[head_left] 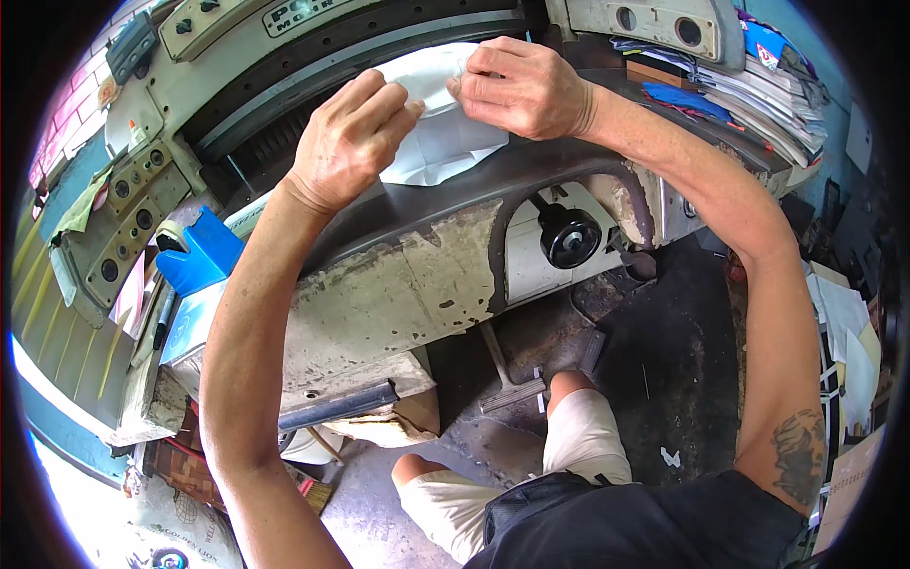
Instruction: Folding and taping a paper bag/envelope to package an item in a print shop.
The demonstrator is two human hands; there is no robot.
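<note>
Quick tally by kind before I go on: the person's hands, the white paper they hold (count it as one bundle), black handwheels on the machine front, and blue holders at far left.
Hands: 2 (left hand, right hand)
White paper: 1
Black handwheel: 1
Blue holder: 1
Total: 5

White paper point(441, 152), visibly creased and bent, gripped by both hands point(526, 90), over dark machine bed point(540, 167).
</note>
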